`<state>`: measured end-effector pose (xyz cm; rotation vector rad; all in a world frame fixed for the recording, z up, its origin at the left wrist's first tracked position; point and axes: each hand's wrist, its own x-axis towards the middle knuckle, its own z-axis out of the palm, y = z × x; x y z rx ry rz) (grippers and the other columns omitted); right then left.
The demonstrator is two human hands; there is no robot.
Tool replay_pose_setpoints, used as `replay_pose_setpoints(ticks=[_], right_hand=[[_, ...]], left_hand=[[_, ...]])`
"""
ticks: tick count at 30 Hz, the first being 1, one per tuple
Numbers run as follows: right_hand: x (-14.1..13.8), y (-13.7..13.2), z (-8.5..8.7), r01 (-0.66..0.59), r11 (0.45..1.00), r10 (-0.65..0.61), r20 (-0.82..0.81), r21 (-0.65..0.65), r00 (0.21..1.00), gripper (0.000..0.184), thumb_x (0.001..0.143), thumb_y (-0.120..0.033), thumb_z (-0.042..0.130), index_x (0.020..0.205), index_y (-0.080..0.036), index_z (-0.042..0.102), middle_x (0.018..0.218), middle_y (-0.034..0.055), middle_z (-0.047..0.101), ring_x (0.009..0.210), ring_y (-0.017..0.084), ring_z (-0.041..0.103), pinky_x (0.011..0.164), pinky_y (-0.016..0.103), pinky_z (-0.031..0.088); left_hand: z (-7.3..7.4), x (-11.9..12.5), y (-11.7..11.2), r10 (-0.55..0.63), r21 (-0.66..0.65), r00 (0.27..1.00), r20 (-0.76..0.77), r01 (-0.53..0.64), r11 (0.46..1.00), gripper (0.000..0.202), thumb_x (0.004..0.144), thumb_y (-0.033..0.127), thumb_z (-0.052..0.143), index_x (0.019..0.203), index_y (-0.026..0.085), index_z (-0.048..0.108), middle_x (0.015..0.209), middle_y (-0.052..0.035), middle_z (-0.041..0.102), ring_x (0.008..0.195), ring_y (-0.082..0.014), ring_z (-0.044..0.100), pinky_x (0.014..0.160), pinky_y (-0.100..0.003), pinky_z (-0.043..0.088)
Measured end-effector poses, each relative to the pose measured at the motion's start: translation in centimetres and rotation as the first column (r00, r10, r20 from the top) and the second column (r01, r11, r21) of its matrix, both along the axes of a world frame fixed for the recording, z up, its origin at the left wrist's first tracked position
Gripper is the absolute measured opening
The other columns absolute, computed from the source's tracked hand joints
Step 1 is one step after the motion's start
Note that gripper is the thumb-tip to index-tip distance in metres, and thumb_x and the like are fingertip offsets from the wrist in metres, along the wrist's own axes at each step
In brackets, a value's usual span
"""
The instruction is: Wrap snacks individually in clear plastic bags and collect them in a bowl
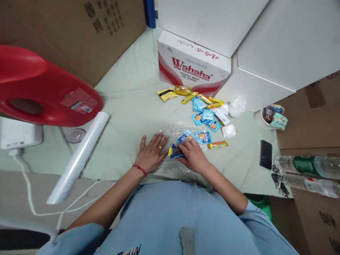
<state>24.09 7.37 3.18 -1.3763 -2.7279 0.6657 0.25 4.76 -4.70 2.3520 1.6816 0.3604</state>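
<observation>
My left hand (152,153) lies flat with fingers spread on a clear plastic bag (172,131) spread over the pale green cloth. My right hand (193,154) rests palm down beside it, its fingers over a dark blue snack packet (175,151) and touching a light blue packet (185,136). Another blue packet (204,136) and a yellow bar (217,144) lie just right of that hand. Several more blue and yellow snack packets (204,106) are scattered farther back, in front of a Wahaha water carton (192,67).
A roll of clear film (79,156) lies at left, near a red jug (39,88), a white power bank (20,134) and its cable. At right are a black phone (266,154), keys, water bottles (308,165), a bowl of packets (272,117), white and brown boxes.
</observation>
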Motion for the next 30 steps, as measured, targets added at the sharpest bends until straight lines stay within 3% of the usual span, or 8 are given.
replay_pose_setpoints(ticks=[4,11,14,19,24,28,30], right_hand=[[1.1,0.8,0.2,0.044,0.999,-0.044,-0.041,-0.002,0.998,0.055,0.095,-0.036,0.075,0.145,-0.017,0.061,0.136,0.0171,0.064,0.124,0.033,0.051,0.108,0.049,0.044],[5.6,1.5,0.0,0.206,0.978,-0.203,0.221,0.009,0.954,0.050,0.095,-0.028,0.072,0.142,-0.012,0.064,0.129,0.0187,0.065,0.118,0.035,0.054,0.103,0.048,0.047],[5.9,1.3,0.8,0.235,0.971,-0.239,0.159,0.041,0.958,0.051,0.098,-0.030,0.069,0.144,-0.012,0.062,0.132,0.0187,0.064,0.117,0.035,0.053,0.103,0.047,0.048],[1.9,1.2,1.5,0.140,0.986,-0.146,0.060,0.093,0.987,0.052,0.098,-0.032,0.069,0.146,-0.016,0.059,0.132,0.0173,0.064,0.119,0.035,0.052,0.106,0.049,0.047],[-2.0,1.6,-0.6,0.006,0.996,-0.014,0.096,0.088,0.995,0.044,0.095,-0.028,0.073,0.137,-0.016,0.064,0.124,0.0169,0.067,0.120,0.035,0.054,0.105,0.051,0.048],[0.2,0.6,-0.7,0.019,0.997,-0.012,-0.079,0.080,0.997,0.058,0.094,-0.033,0.076,0.147,-0.018,0.056,0.143,0.0190,0.059,0.129,0.035,0.051,0.110,0.055,0.046],[3.0,-0.9,0.0,-0.014,0.999,0.024,-0.210,0.046,0.977,0.048,0.098,-0.034,0.070,0.142,-0.019,0.059,0.142,0.0180,0.059,0.125,0.032,0.053,0.107,0.052,0.049]], left_hand=[[0.0,0.0,0.0,0.007,-0.002,1.000,-0.007,-0.007,1.000,0.063,0.108,0.047,0.036,0.167,0.028,0.030,0.174,-0.0134,0.028,0.159,-0.0321,0.035,0.129,-0.068,0.006],[0.1,-0.4,-0.1,-0.012,-0.028,1.000,-0.020,0.011,1.000,0.066,0.106,0.050,0.039,0.167,0.028,0.029,0.175,-0.0135,0.024,0.160,-0.0338,0.033,0.129,-0.067,0.005],[0.1,-0.5,-0.1,-0.020,-0.030,1.000,-0.018,0.019,0.999,0.068,0.106,0.051,0.039,0.168,0.029,0.024,0.175,-0.0133,0.025,0.160,-0.0337,0.032,0.130,-0.067,0.003],[0.0,-0.9,-0.2,-0.011,-0.006,1.000,0.010,0.012,1.000,0.066,0.108,0.048,0.035,0.169,0.029,0.022,0.174,-0.0145,0.028,0.159,-0.0322,0.036,0.130,-0.065,0.008],[-0.6,-2.2,-0.3,-0.028,0.043,0.999,0.046,0.026,0.999,0.065,0.108,0.043,0.037,0.169,0.027,0.021,0.173,-0.0162,0.031,0.157,-0.0295,0.040,0.129,-0.059,0.021],[-0.3,-3.6,-0.5,-0.079,0.098,0.992,0.098,0.070,0.993,0.063,0.106,0.034,0.043,0.167,0.027,0.027,0.174,-0.0169,0.031,0.157,-0.0298,0.040,0.126,-0.057,0.032],[0.5,-4.3,-0.9,-0.120,0.146,0.978,0.170,0.095,0.985,0.064,0.103,0.025,0.044,0.166,0.028,0.030,0.173,-0.0153,0.033,0.158,-0.0286,0.038,0.125,-0.055,0.037]])
